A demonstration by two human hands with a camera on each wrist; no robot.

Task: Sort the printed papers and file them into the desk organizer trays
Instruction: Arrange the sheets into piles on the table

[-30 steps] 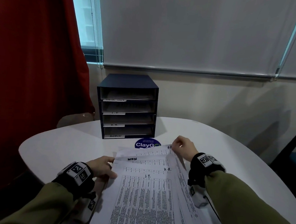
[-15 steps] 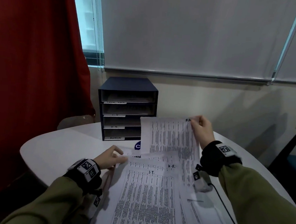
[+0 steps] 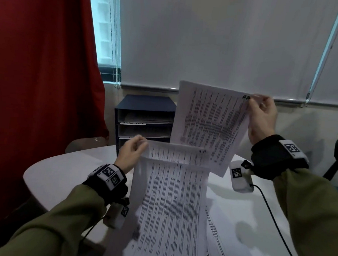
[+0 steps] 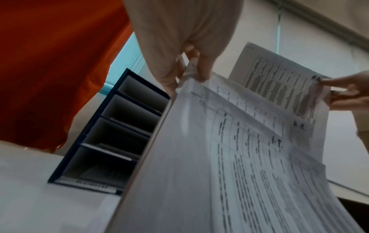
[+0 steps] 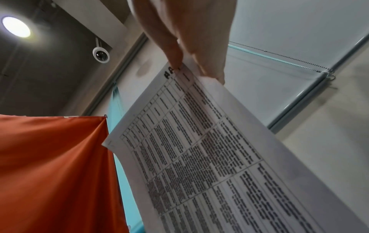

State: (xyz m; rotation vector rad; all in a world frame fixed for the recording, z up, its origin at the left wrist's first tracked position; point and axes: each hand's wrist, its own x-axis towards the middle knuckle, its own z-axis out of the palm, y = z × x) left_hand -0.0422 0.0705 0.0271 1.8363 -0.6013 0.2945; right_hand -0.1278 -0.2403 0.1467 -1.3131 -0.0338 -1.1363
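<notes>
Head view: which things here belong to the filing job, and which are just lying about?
Job:
- single sheet, pinched by right hand
- paper stack, gripped by left hand
- desk organizer

Not part of it:
- red curtain
- window blind
- white table

The raised sheet (image 3: 209, 126) hangs in front of the right part of the desk organizer (image 3: 144, 124) and hides that side of the tray openings. The fanned papers (image 3: 171, 197) cover the lower trays — only the left part of the two upper openings shows free. Left of the organizer the bench (image 3: 66, 173) is bare. A red curtain (image 3: 42, 80) closes the far left side.
</notes>
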